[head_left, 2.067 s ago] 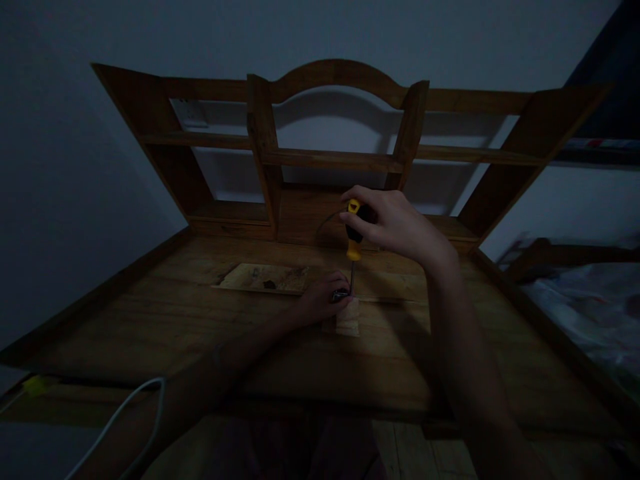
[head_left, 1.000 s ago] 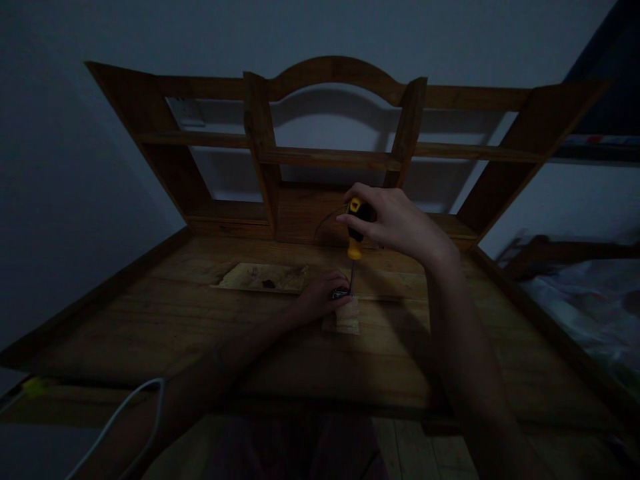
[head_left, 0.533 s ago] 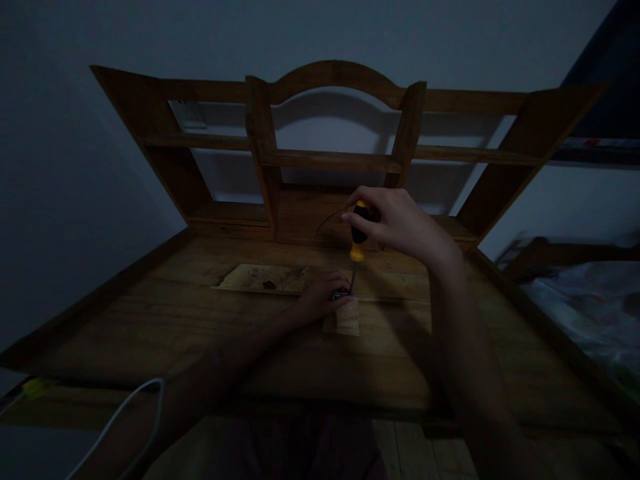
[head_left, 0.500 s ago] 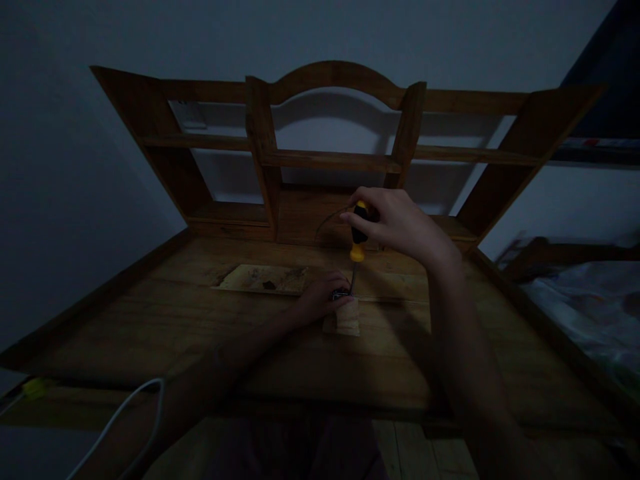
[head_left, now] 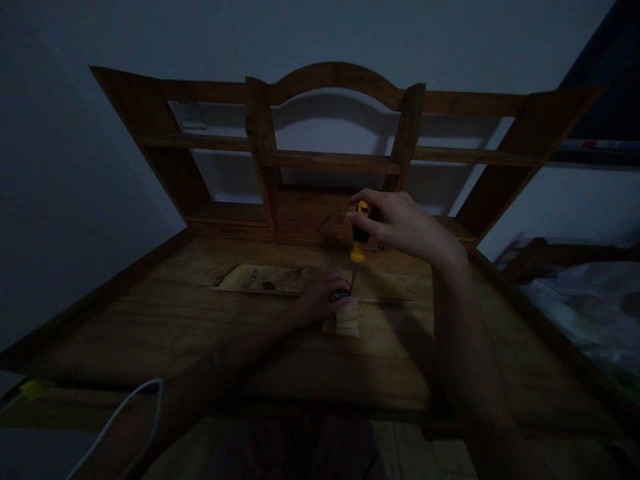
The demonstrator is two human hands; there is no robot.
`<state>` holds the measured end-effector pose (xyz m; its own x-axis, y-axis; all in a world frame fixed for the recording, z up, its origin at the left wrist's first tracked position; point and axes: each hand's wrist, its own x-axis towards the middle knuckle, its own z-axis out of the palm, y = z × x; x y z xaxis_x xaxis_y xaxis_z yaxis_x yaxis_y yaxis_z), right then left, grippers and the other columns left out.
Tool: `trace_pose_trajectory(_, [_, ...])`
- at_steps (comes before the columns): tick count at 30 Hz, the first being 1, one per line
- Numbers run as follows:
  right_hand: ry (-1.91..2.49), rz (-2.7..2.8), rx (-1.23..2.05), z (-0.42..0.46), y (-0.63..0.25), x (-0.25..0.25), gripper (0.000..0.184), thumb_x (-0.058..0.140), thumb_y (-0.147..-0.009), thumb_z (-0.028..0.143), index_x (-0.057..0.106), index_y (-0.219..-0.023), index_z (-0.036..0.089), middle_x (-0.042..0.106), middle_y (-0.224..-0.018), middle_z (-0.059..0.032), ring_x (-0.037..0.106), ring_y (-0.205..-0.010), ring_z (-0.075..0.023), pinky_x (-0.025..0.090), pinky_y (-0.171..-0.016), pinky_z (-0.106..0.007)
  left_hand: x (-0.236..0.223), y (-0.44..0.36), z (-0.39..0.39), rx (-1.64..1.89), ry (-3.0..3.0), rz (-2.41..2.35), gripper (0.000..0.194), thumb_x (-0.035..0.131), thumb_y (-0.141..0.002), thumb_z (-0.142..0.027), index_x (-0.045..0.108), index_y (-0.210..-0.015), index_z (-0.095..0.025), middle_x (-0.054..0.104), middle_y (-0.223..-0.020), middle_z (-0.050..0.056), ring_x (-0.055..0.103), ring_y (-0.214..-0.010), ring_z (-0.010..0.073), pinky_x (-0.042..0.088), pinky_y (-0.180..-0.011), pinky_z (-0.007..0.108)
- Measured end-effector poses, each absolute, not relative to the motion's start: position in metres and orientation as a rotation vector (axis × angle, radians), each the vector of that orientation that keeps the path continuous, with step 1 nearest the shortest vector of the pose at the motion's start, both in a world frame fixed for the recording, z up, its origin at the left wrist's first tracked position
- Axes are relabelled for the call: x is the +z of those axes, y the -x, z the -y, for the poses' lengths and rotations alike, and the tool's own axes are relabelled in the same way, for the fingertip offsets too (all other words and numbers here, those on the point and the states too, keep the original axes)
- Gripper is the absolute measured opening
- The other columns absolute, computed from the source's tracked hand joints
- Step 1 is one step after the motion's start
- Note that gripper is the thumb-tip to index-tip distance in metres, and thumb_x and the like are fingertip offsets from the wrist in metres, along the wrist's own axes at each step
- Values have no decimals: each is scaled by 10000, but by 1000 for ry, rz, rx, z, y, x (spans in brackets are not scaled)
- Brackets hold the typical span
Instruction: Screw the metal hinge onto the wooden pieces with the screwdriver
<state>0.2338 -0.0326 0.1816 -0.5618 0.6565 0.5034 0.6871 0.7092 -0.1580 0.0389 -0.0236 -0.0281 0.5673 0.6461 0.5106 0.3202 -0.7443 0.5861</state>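
Near the middle of the desk, my right hand grips a yellow-and-black screwdriver by its handle from above. The shaft points down, slightly tilted, and its tip meets a small dark metallic piece. That piece is pinched between the fingers and thumb of my left hand, which rests low over the desk. Its exact kind is too dark to make out. Just in front of it lies a small light wooden block, partly behind my left thumb.
A pale, worn strip with dark marks lies left of my left hand. The wooden desktop backs onto a shelf unit against the wall. A white cable hangs at lower left. Plastic-wrapped stuff is at right.
My right hand has shifted very slightly to the right and turned a little on the screwdriver's handle. The left hand and the metallic piece stay in place.
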Motion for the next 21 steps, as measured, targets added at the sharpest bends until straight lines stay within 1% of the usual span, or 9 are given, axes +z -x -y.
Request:
trace_pose_trajectory(3, [1083,2352,-100,31,-232,179,366,475,-999,451,669,-1135,172,716,-1019,-107,664,-959,-266,469,-842,-365,-29,-39,22,1041,-2384,-767,138,626,-933,-313,630,-941,-175,608,-977,51,594,-926,175,488,-839,307])
trace_pose_trajectory(4, [1098,2349,-105,31,-232,179,393,476,-993,471,666,-1153,165,716,-1051,-119,664,-988,-278,472,-866,-380,-30,-39,22,1048,-2387,-768,138,627,-931,-313,627,-936,-175,608,-975,51,594,-926,175,488,-838,305])
trace_pose_trajectory(6, [1108,2352,-105,30,-231,178,456,494,-977,477,625,-1259,143,688,-1193,-145,638,-1103,-305,457,-953,-415,-30,-39,22,1046,-2394,-779,134,626,-931,-310,625,-938,-177,609,-978,52,593,-932,178,487,-844,308])
trace_pose_trajectory(8, [1094,2362,-88,30,-231,179,492,496,-971,418,562,-1357,120,616,-1345,-153,578,-1226,-312,410,-1047,-434,-30,-38,22,1030,-2396,-791,130,621,-933,-309,628,-951,-180,611,-985,54,592,-939,182,486,-852,314])
trace_pose_trajectory(10, [1057,2375,-62,30,-230,179,470,473,-968,330,546,-1379,114,577,-1403,-139,543,-1279,-295,378,-1091,-421,-29,-38,23,1017,-2395,-786,134,612,-938,-311,631,-962,-181,610,-990,57,592,-941,184,487,-853,315])
trace_pose_trajectory(13, [976,2394,-43,31,-230,180,415,474,-967,294,585,-1329,123,651,-1294,-123,593,-1207,-274,415,-1041,-388,-28,-39,24,1016,-2397,-779,150,604,-944,-324,636,-955,-179,609,-992,61,591,-949,187,487,-856,318])
trace_pose_trajectory(15, [941,2392,-43,31,-230,179,383,491,-979,330,603,-1293,142,691,-1195,-110,628,-1129,-268,445,-974,-370,-27,-39,24,1022,-2398,-784,165,604,-945,-339,641,-945,-178,612,-992,64,592,-955,191,486,-864,323])
trace_pose_trajectory(18, [942,2383,-49,31,-230,178,323,496,-991,382,635,-1198,178,710,-1088,-87,656,-1005,-247,460,-875,-340,-28,-39,23,1028,-2398,-779,176,608,-942,-350,640,-943,-177,614,-988,68,594,-948,195,489,-857,328])
trace_pose_trajectory(21, [999,2369,-42,30,-230,178,366,477,-990,477,647,-1130,185,711,-969,-77,658,-884,-237,457,-787,-329,-29,-39,23,1040,-2402,-777,165,610,-939,-342,632,-947,-179,615,-989,65,592,-940,193,490,-846,326])
